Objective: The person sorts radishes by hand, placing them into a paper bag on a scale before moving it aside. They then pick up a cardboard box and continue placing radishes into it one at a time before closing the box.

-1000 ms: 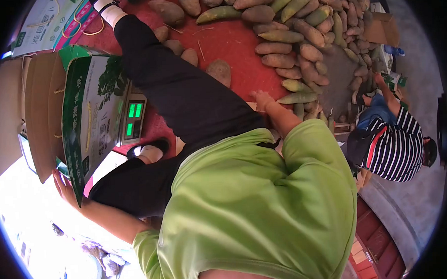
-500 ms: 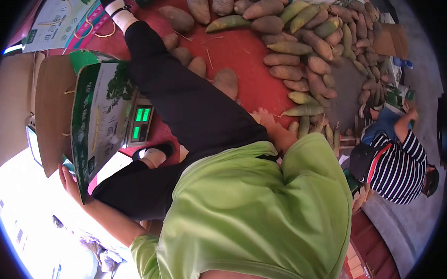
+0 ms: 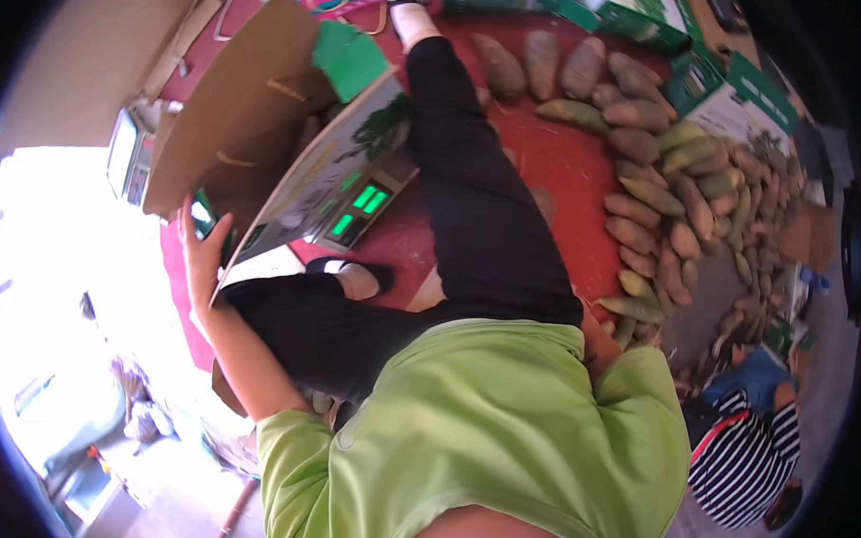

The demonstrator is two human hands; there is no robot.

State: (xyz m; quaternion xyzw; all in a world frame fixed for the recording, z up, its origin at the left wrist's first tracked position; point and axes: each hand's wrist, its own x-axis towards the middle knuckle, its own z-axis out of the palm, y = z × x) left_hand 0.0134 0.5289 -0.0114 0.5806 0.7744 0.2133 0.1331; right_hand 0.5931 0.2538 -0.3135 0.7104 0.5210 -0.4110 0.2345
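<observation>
My left hand (image 3: pixel 202 250) grips the lower edge of a large cardboard box (image 3: pixel 240 114) with a green and white printed side, held tilted over a weighing scale (image 3: pixel 364 203) with lit green digits. My right hand is almost hidden behind my green sleeve. Only a bit of its forearm (image 3: pixel 596 337) shows, next to the nearest sweet potatoes (image 3: pixel 641 309). I cannot see whether it holds one. My black-trousered legs stretch across the red mat (image 3: pixel 560 170).
A long pile of sweet potatoes (image 3: pixel 666 213) curves along the mat's right side. Flat green and white cartons (image 3: pixel 630 11) lie at the top. A person in a striped shirt (image 3: pixel 745 457) crouches at the lower right. Bright glare fills the left.
The box has tipped up and swung further over the scale, with my left hand still on its edge. My right hand has drawn back from the tubers and slipped behind my sleeve.
</observation>
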